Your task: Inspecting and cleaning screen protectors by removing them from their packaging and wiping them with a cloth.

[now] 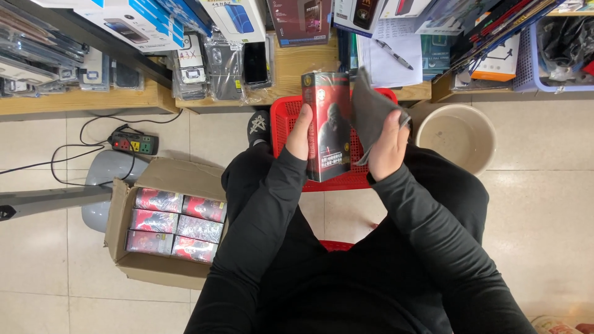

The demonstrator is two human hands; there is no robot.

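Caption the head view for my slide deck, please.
Seated person's left hand holds a red box upright while the right hand presses a grey cloth against it.

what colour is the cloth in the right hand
Dark grey. The cloth in the right hand shows plainly in the head view, against the red box.

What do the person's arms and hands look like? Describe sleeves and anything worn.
Both arms wear long, close-fitting black sleeves that reach the wrists, plain with no visible markings. The left hand and right hand are bare: no gloves, and no rings or watch show in this view.
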